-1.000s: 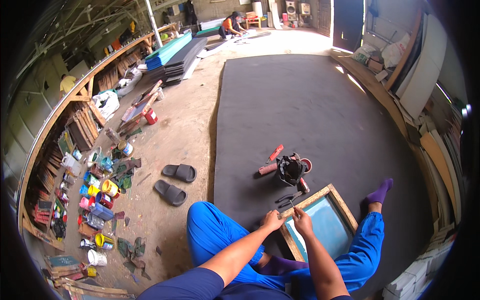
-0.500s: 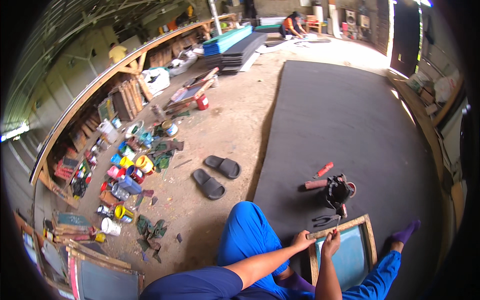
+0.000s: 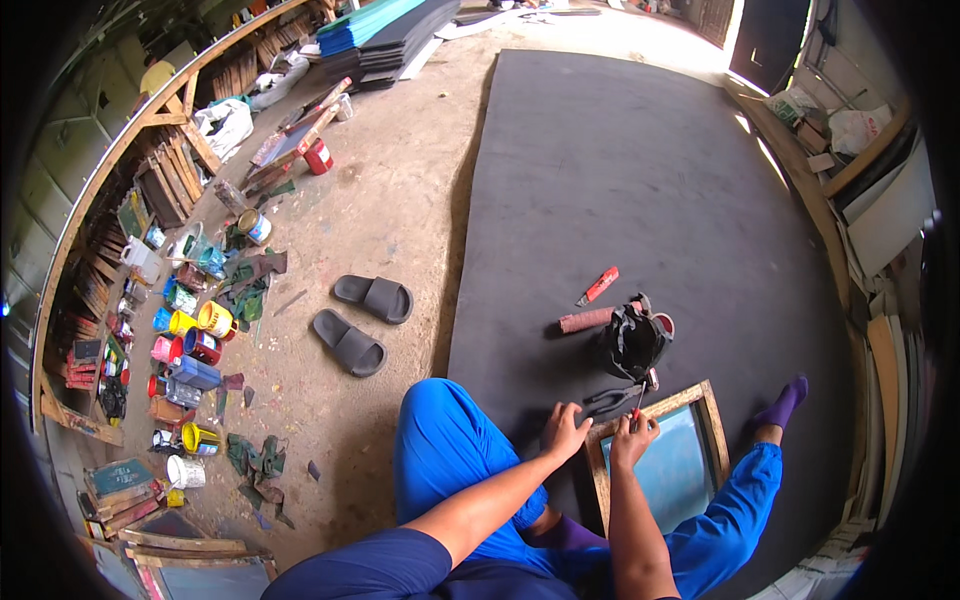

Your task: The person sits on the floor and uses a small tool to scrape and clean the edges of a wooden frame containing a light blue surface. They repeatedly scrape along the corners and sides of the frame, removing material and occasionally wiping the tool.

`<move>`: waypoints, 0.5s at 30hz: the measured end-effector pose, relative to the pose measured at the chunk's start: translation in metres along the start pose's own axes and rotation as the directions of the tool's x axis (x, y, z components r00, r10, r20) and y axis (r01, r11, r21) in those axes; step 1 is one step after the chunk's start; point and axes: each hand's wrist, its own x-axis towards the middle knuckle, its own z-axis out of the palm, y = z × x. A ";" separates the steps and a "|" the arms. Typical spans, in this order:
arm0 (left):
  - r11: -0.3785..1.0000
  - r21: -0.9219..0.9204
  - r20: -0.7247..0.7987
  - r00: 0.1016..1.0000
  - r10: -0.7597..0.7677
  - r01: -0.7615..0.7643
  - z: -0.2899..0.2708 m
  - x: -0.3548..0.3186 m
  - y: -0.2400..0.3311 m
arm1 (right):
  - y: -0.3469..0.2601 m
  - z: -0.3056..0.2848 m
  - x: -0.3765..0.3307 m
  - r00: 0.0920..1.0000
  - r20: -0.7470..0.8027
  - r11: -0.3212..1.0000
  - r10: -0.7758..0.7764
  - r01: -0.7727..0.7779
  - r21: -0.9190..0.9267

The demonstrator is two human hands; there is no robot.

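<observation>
A wooden screen frame (image 3: 712,420) with blue-green mesh lies tilted between my legs on the dark mat. My right hand (image 3: 633,440) is closed around a slim screwdriver (image 3: 637,412) with a red handle, its thin shaft pointing away from me at the frame's far bar. My left hand (image 3: 566,432) is at the frame's far left corner, fingers apart; whether it touches the wood I cannot tell. Just beyond lie dark pliers (image 3: 608,399). Farther off are a container wrapped in black plastic (image 3: 636,345), a pinkish roll (image 3: 585,320) and a red utility knife (image 3: 598,286).
The dark mat (image 3: 640,180) stretches far ahead. To its left are black slippers (image 3: 350,342), paint containers (image 3: 215,318), rags (image 3: 255,462) and a wooden rack (image 3: 165,118). Stacked sheets (image 3: 410,40) lie at the back. Boards (image 3: 885,350) lean along the right side.
The view has tilted down and shifted right. My left hand has loosened from the frame's far bar and moved slightly left. My right hand still holds the screwdriver at the bar.
</observation>
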 end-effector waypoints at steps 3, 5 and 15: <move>0.989 0.130 0.111 0.992 0.059 -0.073 -0.014 0.024 0.037 | 0.014 0.013 -0.007 0.991 -0.115 0.993 -0.073 0.061 -0.098; 0.940 0.306 0.258 0.963 0.071 -0.151 -0.016 0.036 0.057 | 0.017 0.016 -0.012 0.992 -0.110 0.994 -0.056 0.045 -0.103; 0.717 0.524 0.489 0.852 0.189 -0.460 -0.024 0.079 0.056 | -0.002 0.011 -0.026 0.999 -0.021 0.994 0.037 -0.035 0.108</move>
